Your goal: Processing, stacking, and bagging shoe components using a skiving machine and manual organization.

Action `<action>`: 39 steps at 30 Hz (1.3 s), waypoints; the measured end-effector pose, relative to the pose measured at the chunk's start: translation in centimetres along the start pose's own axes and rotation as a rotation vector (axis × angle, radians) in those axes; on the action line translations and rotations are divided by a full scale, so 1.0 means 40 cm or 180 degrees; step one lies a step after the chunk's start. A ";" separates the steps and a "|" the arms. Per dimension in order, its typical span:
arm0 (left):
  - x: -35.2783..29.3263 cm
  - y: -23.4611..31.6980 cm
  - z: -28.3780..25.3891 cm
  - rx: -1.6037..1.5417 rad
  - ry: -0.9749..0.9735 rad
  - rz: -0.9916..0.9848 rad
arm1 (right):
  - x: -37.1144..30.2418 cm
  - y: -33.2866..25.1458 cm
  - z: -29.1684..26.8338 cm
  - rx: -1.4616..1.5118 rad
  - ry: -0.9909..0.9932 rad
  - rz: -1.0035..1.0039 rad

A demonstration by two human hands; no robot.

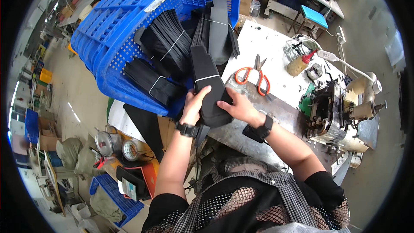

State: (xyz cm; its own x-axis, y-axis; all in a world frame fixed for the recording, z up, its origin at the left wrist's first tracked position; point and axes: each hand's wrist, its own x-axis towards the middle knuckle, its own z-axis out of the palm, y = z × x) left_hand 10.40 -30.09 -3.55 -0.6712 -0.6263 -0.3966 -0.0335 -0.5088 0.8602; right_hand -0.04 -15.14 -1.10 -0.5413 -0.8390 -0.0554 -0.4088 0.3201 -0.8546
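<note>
Between my two hands is a thick stack of black cut pieces (211, 97), bound by a pale band. My left hand (194, 105) grips its left side with the thumb on top. From the right, my right hand (239, 107) clasps the near end, thumb pressed on the top piece. The stack's far end reaches to the rim of a large blue plastic crate (105, 67), tipped so its opening faces me. Inside lie several more banded bundles of black pieces (168, 43). Orange-handled scissors (256, 75) rest on the table right of my hands, blades pointing away.
A sewing machine (330, 112) stands at the table's right end. Beyond the scissors are a bottle with a red top (300, 64) and a white cable (345, 62). A pot (105, 142) and a tape roll (130, 150) sit at the lower left, above a small blue crate (123, 207).
</note>
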 end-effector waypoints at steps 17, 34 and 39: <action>-0.252 0.015 0.125 0.0626 -0.2083 -0.0427 | -0.276 0.078 -0.287 0.2427 -0.0063 -0.0095; -0.103 -0.017 0.235 0.2080 -0.3320 -0.1353 | -0.330 0.238 -0.459 -0.2025 0.2436 0.0409; 0.010 -0.025 0.293 0.2541 -0.3455 -0.1028 | -0.417 0.287 -0.322 -0.2803 0.1799 0.0658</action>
State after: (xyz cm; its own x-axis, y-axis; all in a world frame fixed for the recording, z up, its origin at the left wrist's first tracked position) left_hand 1.49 -22.93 -0.82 -0.7745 0.4091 -0.4825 -0.4592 0.1610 0.8736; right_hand -5.18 8.22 -3.34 -0.8309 -0.4784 0.2842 -0.5346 0.8280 -0.1692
